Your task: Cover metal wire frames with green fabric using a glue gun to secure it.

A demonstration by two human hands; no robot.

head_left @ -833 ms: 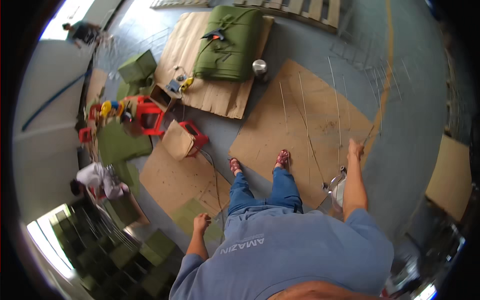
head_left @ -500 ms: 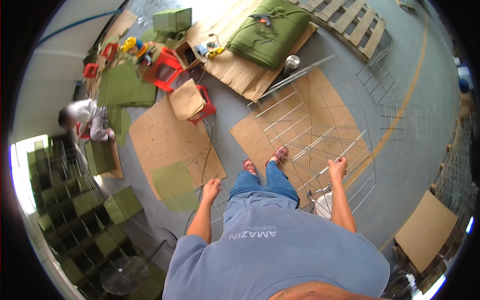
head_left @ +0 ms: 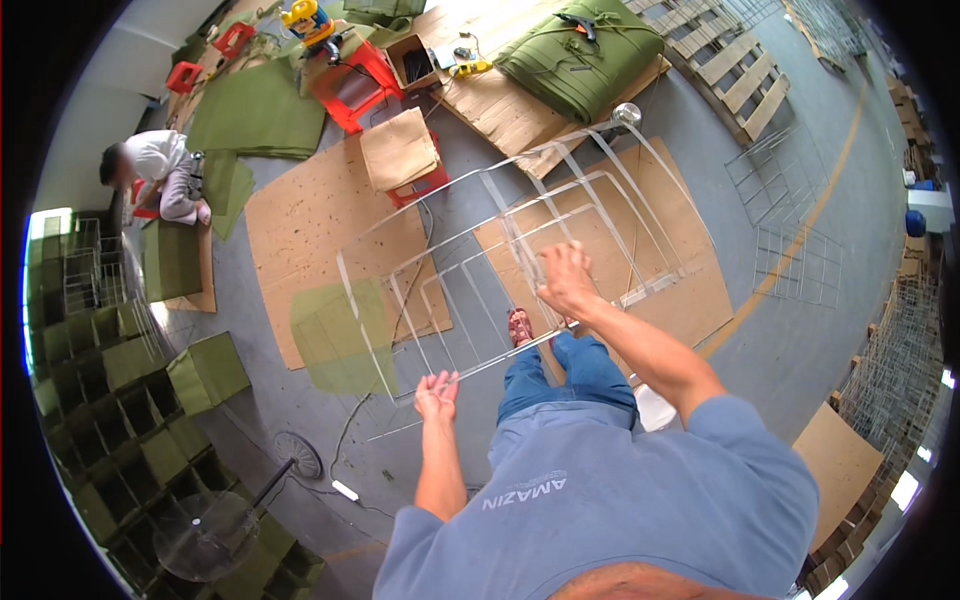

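Note:
In front of me a large wire frame (head_left: 459,267) of thin silvery rods hangs tilted above the floor. It has several parallel cross bars, smeared somewhat by motion. At the frame's near left edge, my left hand (head_left: 436,394) has its fingers curled, palm up, round the near rod. Over the middle of the frame, my right hand (head_left: 567,280) has bent fingers closed at the cross bars; its fingertips are partly hidden. Beneath lie brown cardboard sheets (head_left: 665,215) and a piece of green fabric (head_left: 337,335).
Paper sheets lie on a red stool (head_left: 420,187). Beyond stands a wooden platform (head_left: 470,105) bearing a green fabric bundle (head_left: 580,60). More wire grids (head_left: 797,265) lie right. A seated person (head_left: 165,175) works left, near green boxes (head_left: 207,372). A wheeled stand (head_left: 298,455) and cable lie at lower left.
The wire frame has swung left, across my front. My left hand, formerly away from it, now holds its near edge. My right hand has moved from its right rod to the middle bars.

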